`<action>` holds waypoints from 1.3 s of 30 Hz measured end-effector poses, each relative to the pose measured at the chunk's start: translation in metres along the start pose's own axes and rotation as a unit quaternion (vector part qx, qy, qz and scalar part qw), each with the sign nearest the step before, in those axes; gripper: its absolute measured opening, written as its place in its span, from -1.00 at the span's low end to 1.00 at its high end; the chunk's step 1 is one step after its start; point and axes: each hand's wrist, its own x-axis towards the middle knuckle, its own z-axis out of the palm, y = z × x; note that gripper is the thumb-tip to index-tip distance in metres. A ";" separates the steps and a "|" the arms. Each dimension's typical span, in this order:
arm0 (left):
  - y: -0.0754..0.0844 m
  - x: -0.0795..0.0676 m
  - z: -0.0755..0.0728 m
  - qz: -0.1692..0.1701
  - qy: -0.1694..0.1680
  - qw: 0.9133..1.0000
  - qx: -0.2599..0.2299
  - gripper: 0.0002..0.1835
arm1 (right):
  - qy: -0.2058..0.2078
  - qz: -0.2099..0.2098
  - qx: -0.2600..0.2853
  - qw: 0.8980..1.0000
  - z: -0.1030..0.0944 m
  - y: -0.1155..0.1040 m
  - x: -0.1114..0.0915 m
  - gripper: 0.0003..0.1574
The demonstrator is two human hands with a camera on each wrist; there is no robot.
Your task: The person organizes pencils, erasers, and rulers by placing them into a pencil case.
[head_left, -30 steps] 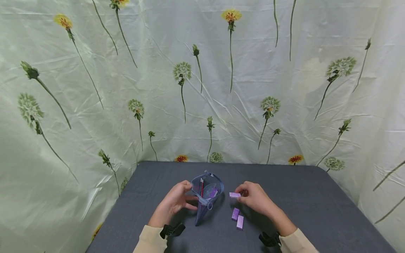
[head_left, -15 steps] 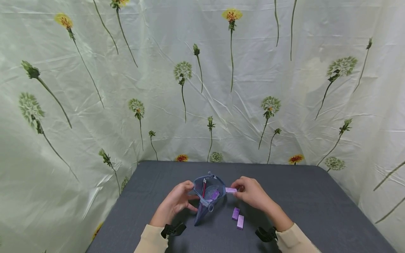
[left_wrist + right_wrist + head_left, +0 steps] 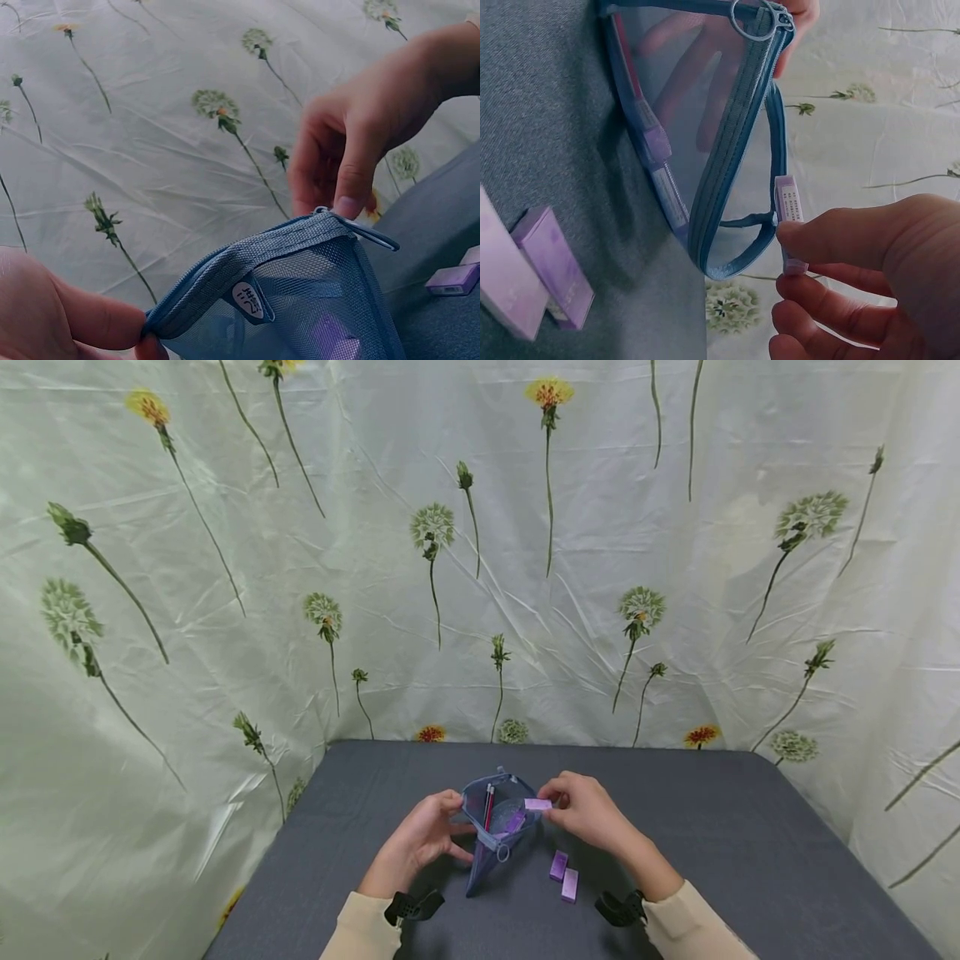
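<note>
A blue mesh zip pouch (image 3: 487, 852) stands with its mouth spread, holding red and dark pencils (image 3: 489, 807) and small purple boxes (image 3: 658, 144). My left hand (image 3: 423, 837) pinches the left end of its rim between thumb and finger, other fingers spread behind the mesh. Between thumb and fingertips, my right hand (image 3: 588, 810) holds a small pale-purple box (image 3: 537, 804) at the right side of the pouch mouth. In the left wrist view that box is hidden behind the rim. Two more purple boxes, one darker (image 3: 558, 866) and one paler (image 3: 570, 886), lie on the table.
The dark grey table (image 3: 675, 827) extends around the pouch, its rounded far edge meeting a pale dandelion-print curtain (image 3: 480, 568). Black straps (image 3: 414, 906) circle both wrists. A ring zip pull (image 3: 503, 853) hangs from the pouch's near corner.
My right hand has moved left and slightly away from me, bringing the pale-purple box from beside the pouch to its mouth. The pouch has shifted slightly right; the two table boxes stayed put.
</note>
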 end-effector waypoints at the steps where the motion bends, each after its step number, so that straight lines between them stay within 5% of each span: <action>1: 0.000 0.000 0.000 0.000 0.001 1.000 -0.001 -0.78 | 0.000 -0.001 -0.001 1.000 0.000 -0.001 0.001 -0.78; 22: 0.002 0.001 -0.002 -0.016 0.015 1.000 0.004 -0.89 | -0.021 -0.033 -0.031 0.999 0.011 -0.023 0.023 -0.82; 39: 0.004 0.001 -0.005 -0.016 -0.001 1.000 -0.009 -0.77 | -0.039 -0.037 -0.061 0.997 0.018 -0.033 0.035 -0.82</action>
